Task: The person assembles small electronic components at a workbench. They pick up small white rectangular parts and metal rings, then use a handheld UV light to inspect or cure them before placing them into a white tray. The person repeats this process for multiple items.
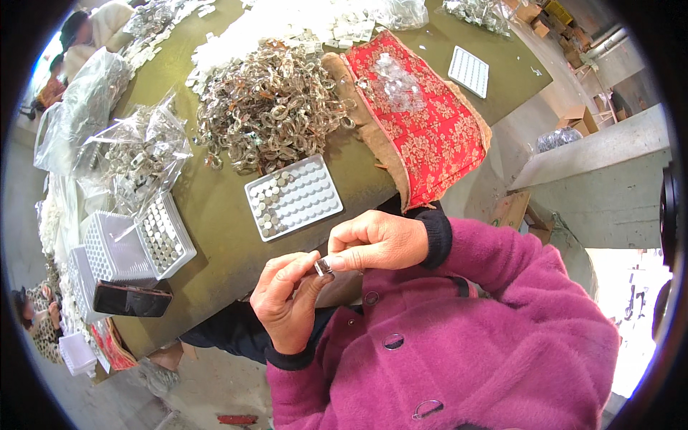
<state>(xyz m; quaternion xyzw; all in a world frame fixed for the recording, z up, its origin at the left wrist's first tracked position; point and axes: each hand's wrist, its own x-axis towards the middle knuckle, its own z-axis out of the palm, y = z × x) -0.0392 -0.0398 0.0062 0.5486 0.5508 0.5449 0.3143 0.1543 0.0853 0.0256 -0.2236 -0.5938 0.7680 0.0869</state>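
Close to my body, just off the table's near edge, my two hands meet at a small shiny metal piece [323, 266]. Thumb and fingers of my left hand [285, 297] pinch it from the left. My right hand [383, 242] has its thumb and forefinger closed at the piece's right side; the fingertips cover part of it. Beyond my hands lies a white plastic tray [315, 193] with rows of round hollows. Small round grey and white pieces [266, 202] fill its left part. Behind the tray rises a large heap of metallic loops or bands [269, 104].
A red floral cloth [437, 136] with clear bits on it drapes over the right edge. At left are a filled tray [162, 236], stacked white trays [118, 247], a dark phone [132, 298] and plastic bags [143, 147]. Other people [93, 36] sit at the far left.
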